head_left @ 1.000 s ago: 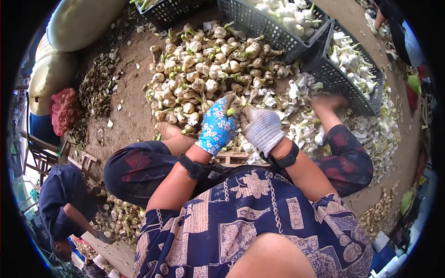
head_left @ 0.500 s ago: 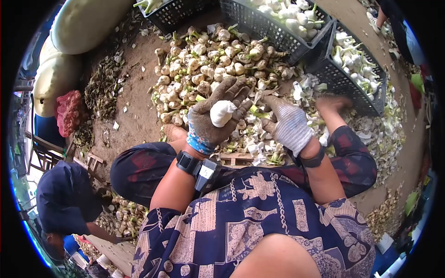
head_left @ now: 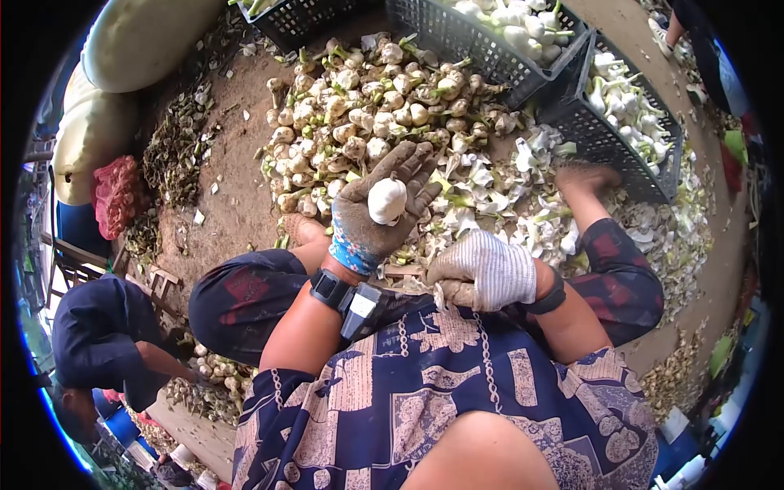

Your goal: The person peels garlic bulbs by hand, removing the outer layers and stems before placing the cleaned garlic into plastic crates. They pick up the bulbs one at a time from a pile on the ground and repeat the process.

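A peeled-looking white garlic bulb [head_left: 387, 201] rests in the upturned palm of my left hand [head_left: 371, 214], its gloved fingers stretched out beyond the bulb. My right hand [head_left: 482, 273], in a striped, soiled glove, is closed in front of my lap, apart from the bulb. A pale scrap that looks like garlic skin [head_left: 439, 296] shows below its fingers. Past both hands lies a heap of untrimmed garlic bulbs [head_left: 376, 114] with stubby stems. Loose white garlic skins [head_left: 498, 208] are scattered on the ground between the heap and my right hand.
Black crates [head_left: 482, 49] filled with cleaned garlic stand beyond the heap, one more crate [head_left: 625, 151] at the right. A red mesh bag [head_left: 117, 196] and stacked pale round objects [head_left: 106, 135] are at the left. Another person [head_left: 106, 339] sits at lower left beside more garlic.
My right hand has drawn back from the bulb toward my lap and closed. The bulb in my left palm has turned, with its root end no longer facing the same way.
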Tool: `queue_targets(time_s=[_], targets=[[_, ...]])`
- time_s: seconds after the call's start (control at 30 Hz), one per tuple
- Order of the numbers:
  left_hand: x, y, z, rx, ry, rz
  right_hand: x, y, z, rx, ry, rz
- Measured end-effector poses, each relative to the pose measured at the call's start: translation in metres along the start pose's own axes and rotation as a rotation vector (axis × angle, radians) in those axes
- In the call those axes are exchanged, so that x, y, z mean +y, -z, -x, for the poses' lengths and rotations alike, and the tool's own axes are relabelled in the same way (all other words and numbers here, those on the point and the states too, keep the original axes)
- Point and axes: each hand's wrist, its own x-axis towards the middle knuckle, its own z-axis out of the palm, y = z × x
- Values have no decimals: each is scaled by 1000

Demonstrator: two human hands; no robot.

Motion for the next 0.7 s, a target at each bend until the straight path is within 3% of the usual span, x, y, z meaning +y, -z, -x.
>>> queue_targets(time_s=[0.07,0.1,0.13,0.2,0.23,0.27,0.3,0.33,0.4,0.43,0.47,0.53,0.57,0.6,0.67,0.7], targets=[[1,3,0,-40,-48,-139,18,2,-3,237,-91,28],[1,3,3,-29,-88,-386,24,2,-10,445,-280,-29],[3,2,4,-25,-124,-632,48,-3,-17,593,-298,368],[3,10,4,-7,-66,-341,40,2,-21,165,-249,420],[4,15,2,6,-112,-411,34,0,-22,-111,-132,309],[5,19,0,20,-157,-486,31,0,-22,-315,-283,352],[4,20,3,30,-264,-735,52,3,-23,-252,-467,438],[13,20,5,197,-64,-996,89,7,-26,-194,-645,525],[6,30,-3,119,-326,-1536,174,25,-27,364,-806,723],[2,17,-4,97,-283,-1470,197,46,-38,294,-880,745],[-1,15,-3,258,-49,-1211,216,64,-50,223,-950,765],[-3,33,-8,344,99,-1157,251,85,-70,-6,-1068,724],[-3,24,-11,385,97,-1191,261,82,-68,191,-881,800],[-2,16,-13,427,100,-1224,285,78,-67,259,-791,892],[-2,15,-21,427,71,-1170,275,85,-69,281,-890,783],[-2,14,-25,444,48,-1110,268,86,-62,441,-965,668]])
